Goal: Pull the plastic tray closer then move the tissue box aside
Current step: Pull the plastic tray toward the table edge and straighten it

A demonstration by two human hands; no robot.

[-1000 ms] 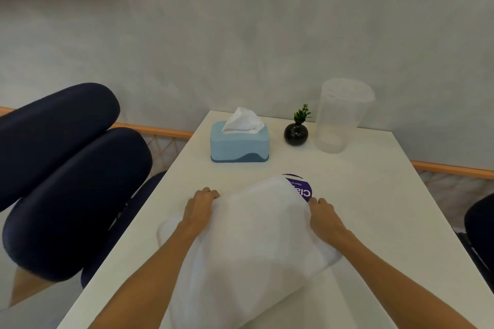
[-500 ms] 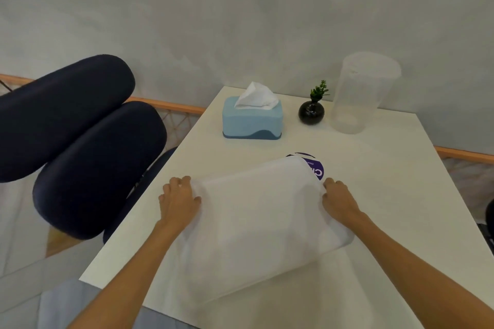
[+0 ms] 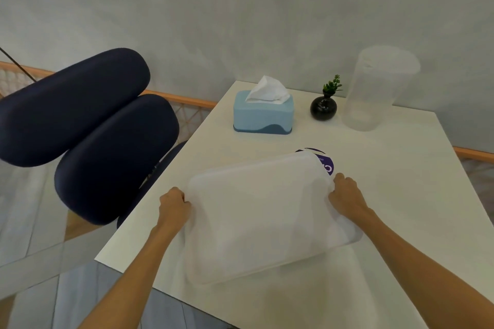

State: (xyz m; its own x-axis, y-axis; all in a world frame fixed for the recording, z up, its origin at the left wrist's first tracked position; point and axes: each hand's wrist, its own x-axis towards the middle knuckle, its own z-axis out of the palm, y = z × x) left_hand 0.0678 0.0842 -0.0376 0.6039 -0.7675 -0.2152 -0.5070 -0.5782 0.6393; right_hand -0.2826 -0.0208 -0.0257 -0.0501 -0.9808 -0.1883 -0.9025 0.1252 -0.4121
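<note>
Left hand [image 3: 173, 204] curled, gripping plastic tray [image 3: 264, 219] left edge | right hand [image 3: 346, 195] gripping right edge

— Where are the hands?
— Left hand [image 3: 173, 204] and right hand [image 3: 346, 193] grip opposite edges of the plastic tray [image 3: 263, 218].
— And the tissue box [image 3: 262, 113]?
— At the table's [image 3: 387, 168] far side, beside a small vase [image 3: 323, 107].

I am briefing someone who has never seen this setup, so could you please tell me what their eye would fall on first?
First, the translucent plastic tray near the table's front edge, with the left hand and right hand each closed in a grip on one of its short sides. Behind it, the light blue tissue box stands near the wall beside a small black vase with a green sprig. Left of the table, a dark navy chair fills the view.
</note>
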